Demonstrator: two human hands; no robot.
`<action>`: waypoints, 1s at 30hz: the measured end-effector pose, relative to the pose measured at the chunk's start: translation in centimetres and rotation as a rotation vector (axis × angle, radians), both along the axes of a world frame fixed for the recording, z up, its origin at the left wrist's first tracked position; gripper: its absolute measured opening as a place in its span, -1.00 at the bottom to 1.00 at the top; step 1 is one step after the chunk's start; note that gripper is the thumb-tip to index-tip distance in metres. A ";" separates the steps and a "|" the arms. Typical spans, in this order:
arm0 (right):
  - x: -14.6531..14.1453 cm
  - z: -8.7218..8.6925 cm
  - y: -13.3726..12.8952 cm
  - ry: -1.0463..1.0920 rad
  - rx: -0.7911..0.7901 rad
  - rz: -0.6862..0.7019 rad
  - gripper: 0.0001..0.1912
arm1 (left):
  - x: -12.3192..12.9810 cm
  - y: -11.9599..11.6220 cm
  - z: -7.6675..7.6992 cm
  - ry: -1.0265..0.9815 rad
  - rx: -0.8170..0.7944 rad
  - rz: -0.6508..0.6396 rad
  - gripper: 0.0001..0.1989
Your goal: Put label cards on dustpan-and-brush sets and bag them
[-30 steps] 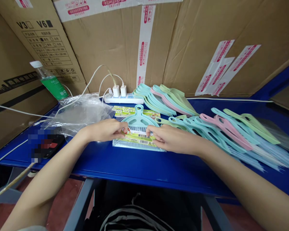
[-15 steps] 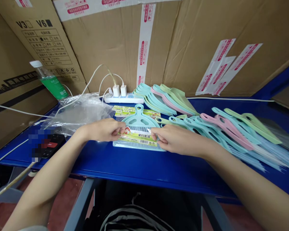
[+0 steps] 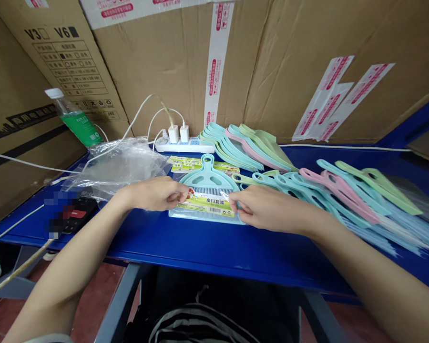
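Note:
A light-blue dustpan and brush set (image 3: pixel 208 179) lies flat on the blue table, its handle toward the back. Across it sits a yellow-green label card (image 3: pixel 209 204) with printed text. A clear plastic bag (image 3: pixel 200 215) covers the lower part of the set. At its left edge my left hand (image 3: pixel 162 194) is closed, pinching the plastic. My right hand (image 3: pixel 259 206) is closed at the right edge, thumb and fingers pressed on the plastic there. The fingertips are partly hidden on both sides.
Several brushes (image 3: pixel 329 188) lie fanned out on the right, with stacked dustpans (image 3: pixel 246 147) behind. Clear bags (image 3: pixel 125 162), a phone (image 3: pixel 80 214) and a green-labelled bottle (image 3: pixel 76 124) are on the left. A power strip (image 3: pixel 186 146) with cables stands before cardboard boxes (image 3: pixel 164 62).
Little differs. The view has shifted slightly, and both hands keep their places at the two sides of the bagged set.

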State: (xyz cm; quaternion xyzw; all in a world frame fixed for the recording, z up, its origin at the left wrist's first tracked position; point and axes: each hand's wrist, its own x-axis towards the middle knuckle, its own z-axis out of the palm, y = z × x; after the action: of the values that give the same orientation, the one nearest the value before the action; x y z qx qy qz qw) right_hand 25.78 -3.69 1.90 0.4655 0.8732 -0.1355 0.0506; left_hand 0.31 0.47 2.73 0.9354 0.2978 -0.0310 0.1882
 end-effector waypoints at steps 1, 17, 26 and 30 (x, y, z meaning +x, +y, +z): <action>0.0 0.0 0.0 -0.002 -0.002 0.000 -0.84 | 0.0 0.0 0.0 0.005 0.004 0.002 -0.86; -0.1 0.2 -0.1 -0.030 -0.002 -0.005 -0.85 | -0.1 0.1 -0.2 -0.002 0.055 0.016 -0.82; -0.2 0.3 -0.4 -0.052 0.068 -0.010 -0.81 | -0.2 0.0 0.2 0.036 0.081 0.035 -0.82; -0.1 0.2 -0.5 -0.070 0.103 -0.016 -0.79 | -0.1 -0.1 0.2 0.068 0.109 0.070 -0.80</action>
State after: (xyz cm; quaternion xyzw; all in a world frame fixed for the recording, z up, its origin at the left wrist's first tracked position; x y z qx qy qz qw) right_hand 25.65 -4.17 2.08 0.4787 0.8730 -0.0744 0.0562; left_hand 0.16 0.39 2.96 0.9317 0.3379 -0.0398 0.1275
